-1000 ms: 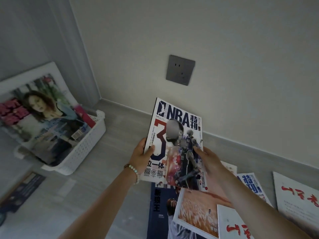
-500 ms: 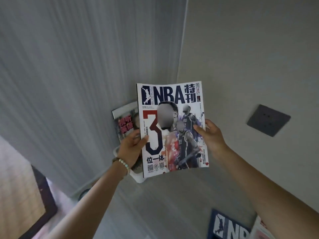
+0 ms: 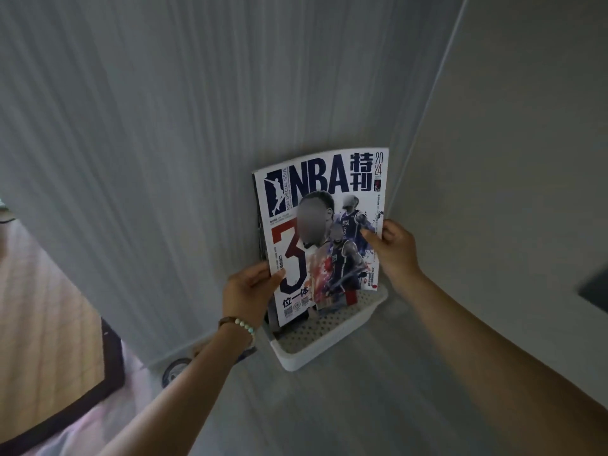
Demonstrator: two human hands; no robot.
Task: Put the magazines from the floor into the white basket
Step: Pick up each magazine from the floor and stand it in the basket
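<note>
I hold an NBA magazine [image 3: 324, 232] upright with both hands. Its lower edge sits down inside the white perforated basket [image 3: 329, 337], which stands on the floor in the room's corner. My left hand [image 3: 250, 292] grips the magazine's lower left edge. My right hand [image 3: 391, 250] pinches its right edge at mid height. Behind the NBA cover, the dark edge of another magazine [image 3: 260, 232] shows, leaning on the curtain. A small red-covered item [image 3: 350, 296] pokes up inside the basket.
A pale pleated curtain [image 3: 148, 143] hangs on the left, and a plain wall [image 3: 510, 159] is on the right with a grey socket plate [image 3: 595, 294]. A dark-framed mat [image 3: 108, 366] and a round dark object [image 3: 174, 370] lie on the floor at the left.
The view has swung left and closer to the corner. Both hands have carried the NBA magazine down so that its bottom edge is now inside the basket, in front of the earlier magazine.
</note>
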